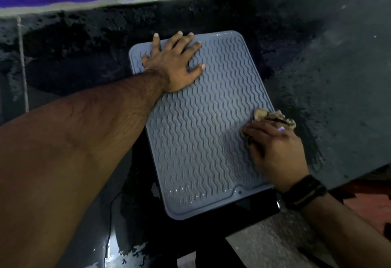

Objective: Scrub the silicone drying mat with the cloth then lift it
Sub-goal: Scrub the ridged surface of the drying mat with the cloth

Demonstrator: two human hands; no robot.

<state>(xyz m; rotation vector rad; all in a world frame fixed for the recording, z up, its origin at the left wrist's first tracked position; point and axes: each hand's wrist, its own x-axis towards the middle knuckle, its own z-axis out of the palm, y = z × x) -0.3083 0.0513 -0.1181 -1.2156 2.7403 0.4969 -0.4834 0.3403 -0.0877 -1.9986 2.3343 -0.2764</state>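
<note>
Head view, read from left to right: the left hand (173, 64) lies flat with its fingers spread, pressing down on the far left corner of the silicone drying mat (198, 132) and pinning it. It grips nothing. The grey mat, ribbed with wavy ridges and edged by a low raised rim, lies flat on a dark, wet tabletop (330, 90), its near end resting over a black object that I cannot identify. At the mat's right edge the right hand (275, 151) holds a bunched brownish cloth (273, 116) under curled fingers, pressing it onto the ridges; a dark band (304, 191) circles that wrist.

By my judgement the mat will handle as a light, floppy sheet: silicone sags and folds when raised by one edge, so it wants two hands. Water glints in the near grooves, so the surface is likely slick, and a pinch on the raised rim at a corner or along a long side should hold better than a flat palm. Tipped, the grooves would probably shed water towards the near drain notch (239, 192). Nothing about it looks fragile.
</note>
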